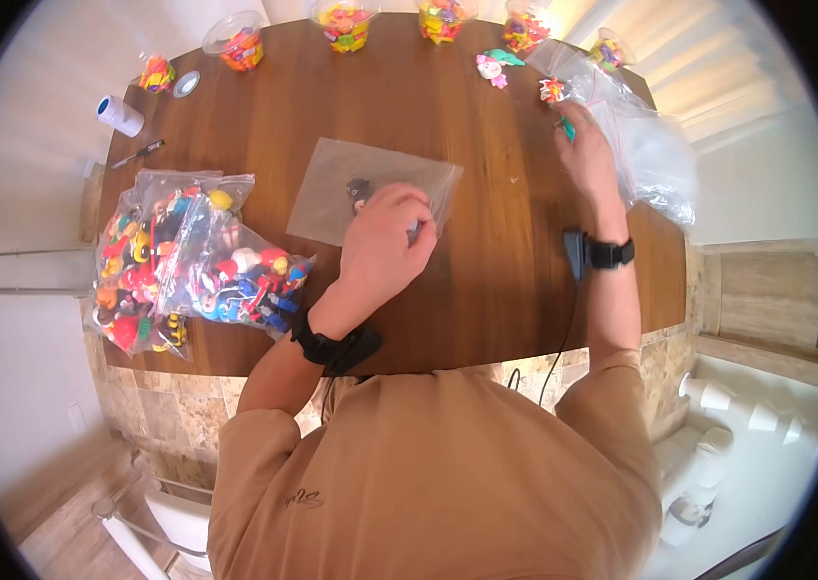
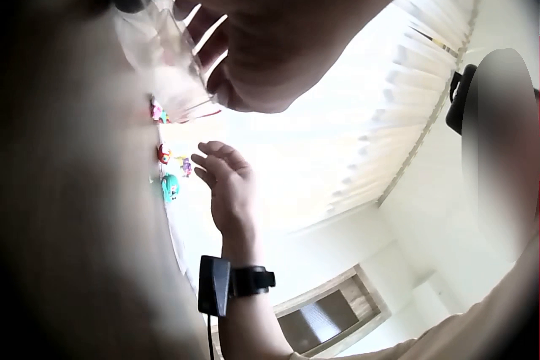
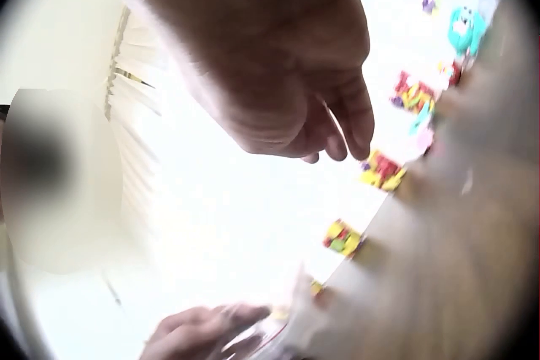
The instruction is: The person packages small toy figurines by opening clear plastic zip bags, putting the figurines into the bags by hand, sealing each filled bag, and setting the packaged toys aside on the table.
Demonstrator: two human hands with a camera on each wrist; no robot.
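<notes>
A clear plastic bag (image 1: 317, 198) lies on the table's middle with a small dark figure (image 1: 358, 189) in it. My left hand (image 1: 388, 242) grips the bag near its right edge; the left wrist view shows the plastic (image 2: 173, 64) by its fingers. Over at the right, my right hand (image 1: 588, 159) reaches above the table with loosely bent fingers and nothing visible in them. Beside its fingertips is a teal figure (image 1: 567, 129), also in the right wrist view (image 3: 466, 31). Just beyond sits a red-and-white figure (image 1: 552, 91).
Bags of colourful figures (image 1: 143, 271) fill the left side. Cups of bright pieces (image 1: 346, 27) line the far edge. A pink-and-white figure (image 1: 491, 70) lies near clear bags (image 1: 656, 159) at the right. A white roll (image 1: 121, 116) and a pen (image 1: 138, 154) are far left.
</notes>
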